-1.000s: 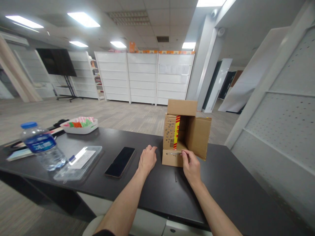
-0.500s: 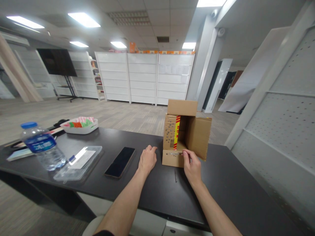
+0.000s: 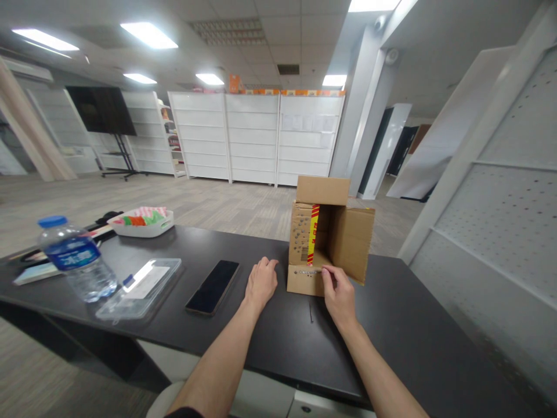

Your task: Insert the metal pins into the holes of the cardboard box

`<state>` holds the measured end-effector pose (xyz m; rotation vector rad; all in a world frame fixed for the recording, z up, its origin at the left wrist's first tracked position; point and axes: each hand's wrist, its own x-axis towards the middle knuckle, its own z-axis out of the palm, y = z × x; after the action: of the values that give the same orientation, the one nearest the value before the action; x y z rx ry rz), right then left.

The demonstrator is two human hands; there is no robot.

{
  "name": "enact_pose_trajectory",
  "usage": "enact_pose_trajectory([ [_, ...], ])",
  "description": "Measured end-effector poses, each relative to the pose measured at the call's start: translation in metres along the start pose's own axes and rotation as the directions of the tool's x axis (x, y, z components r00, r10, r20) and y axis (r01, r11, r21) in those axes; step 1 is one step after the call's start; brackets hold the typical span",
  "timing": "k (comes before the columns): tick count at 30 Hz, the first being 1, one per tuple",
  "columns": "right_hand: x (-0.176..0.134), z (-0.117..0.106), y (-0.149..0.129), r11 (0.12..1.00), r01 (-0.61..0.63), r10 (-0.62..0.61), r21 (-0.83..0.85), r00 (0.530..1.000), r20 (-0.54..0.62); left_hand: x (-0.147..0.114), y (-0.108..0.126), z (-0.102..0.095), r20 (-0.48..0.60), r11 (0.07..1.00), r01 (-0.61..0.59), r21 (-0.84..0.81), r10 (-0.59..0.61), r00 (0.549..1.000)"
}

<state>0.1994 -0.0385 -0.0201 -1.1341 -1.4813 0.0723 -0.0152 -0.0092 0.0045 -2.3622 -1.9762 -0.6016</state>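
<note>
Where the smooth, dark desk (image 3: 278,339) nears its far right corner, a square-mouthed cardboard carton (image 3: 300,247) stands near the far edge, flaps open. Its lower flap (image 3: 300,286) looks bendable, so gentle pressure seems wise, perhaps braced by the left hand (image 3: 261,280), which rests loosely curled beside the carton, apart; whether it holds anything I cannot tell. The right hand (image 3: 339,291) has thumb and forefinger close together at the flap; whether clamped on something is too small to tell. A thin, straight rod (image 3: 311,313) lies toward the front edge; tiny metallic-looking studs (image 3: 304,272) line the flap.
</note>
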Motion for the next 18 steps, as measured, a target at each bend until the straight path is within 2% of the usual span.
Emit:
enact_pose_trajectory([
  [18, -0.0009, 0.0015, 0.0031, 0.999, -0.005, 0.007, -0.042, 0.999, 0.05, 0.0009, -0.002, 0.0027, -0.006, 1.0, 0.005, -0.001, -0.005, 1.0],
])
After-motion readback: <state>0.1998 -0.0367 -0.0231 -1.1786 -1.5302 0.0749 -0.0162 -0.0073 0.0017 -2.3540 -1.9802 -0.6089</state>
